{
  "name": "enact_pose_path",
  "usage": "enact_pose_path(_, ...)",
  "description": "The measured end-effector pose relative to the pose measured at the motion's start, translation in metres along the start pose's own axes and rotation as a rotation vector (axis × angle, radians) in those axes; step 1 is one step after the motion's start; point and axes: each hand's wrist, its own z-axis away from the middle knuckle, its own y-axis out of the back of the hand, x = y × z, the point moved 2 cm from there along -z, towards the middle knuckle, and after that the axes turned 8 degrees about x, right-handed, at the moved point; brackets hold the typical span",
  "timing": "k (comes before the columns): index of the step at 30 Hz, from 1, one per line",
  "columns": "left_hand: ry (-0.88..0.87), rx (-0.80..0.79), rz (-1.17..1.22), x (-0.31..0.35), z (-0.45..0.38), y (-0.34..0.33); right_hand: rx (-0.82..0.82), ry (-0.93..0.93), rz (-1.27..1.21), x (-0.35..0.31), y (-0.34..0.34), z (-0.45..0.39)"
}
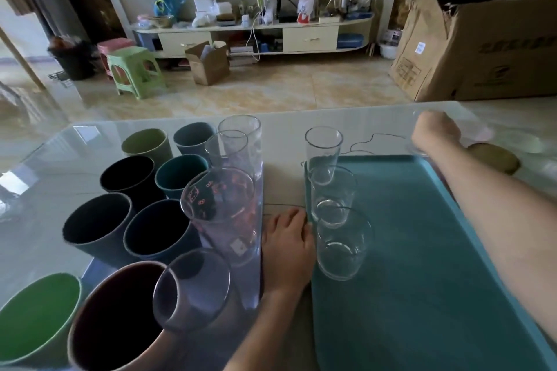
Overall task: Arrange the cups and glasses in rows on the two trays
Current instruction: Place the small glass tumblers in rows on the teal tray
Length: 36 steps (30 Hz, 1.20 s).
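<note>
fingers of the left hand laid fairly straight on the tabletop in the gap between the two trays, tips touching the rim of the teal plastic tray, gripping nothing. fingers of the right hand curled at the far right corner of that tray, around what looks like a clear glass, mostly hidden behind the wrist, so the grip not certain.

glossy pale table underneath everything. teal tray on the right side, carrying three clear glass tumblers in a line along its left edge: far, middle, near, all upright. pale lilac tray on the left, crowded with opaque cups in rows: maroon-lined cup and green-lined cup nearest, dark blue cups and behind, then a black cup, a teal cup, an olive cup, a grey-blue cup. along its right side, tall clear glasses, one with red print, two plain ones behind, a tinted one nearest.
</note>
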Motion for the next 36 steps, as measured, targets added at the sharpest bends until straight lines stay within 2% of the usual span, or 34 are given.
enact_pose_path(3, 0.003, 0.012, 0.011, 0.000, 0.000, -0.001, 0.075, -0.036, -0.082, -0.002, 0.001, 0.002)
enact_pose_path(7, -0.008, 0.004, -0.011, 0.002, 0.000, 0.000, 0.116, 0.069, -0.123, -0.001, 0.011, 0.013)
enact_pose_path(13, -0.023, -0.043, -0.013, 0.004, 0.003, 0.004, 0.167, 0.218, -0.168, 0.020, 0.082, 0.068)
enact_pose_path(16, -0.070, -0.069, -0.006, 0.005, 0.011, 0.010, 0.031, 0.292, -0.180, 0.039, 0.117, 0.127)
enact_pose_path(19, -0.052, -0.143, 0.024, 0.007, 0.030, 0.018, -0.175, 0.321, -0.241, 0.058, 0.137, 0.195)
enact_pose_path(22, -0.079, -0.076, 0.016, 0.004, 0.055, 0.023, -0.300, 0.378, -0.280, 0.060, 0.146, 0.252)
enact_pose_path(29, -0.050, -0.097, 0.005, 0.002, 0.076, 0.027, -0.392, 0.593, -0.331, 0.029, 0.143, 0.306)
enact_pose_path(36, -0.138, -0.020, 0.006, 0.001, 0.075, 0.026, -0.473, 0.750, -0.252, 0.019, 0.131, 0.313)
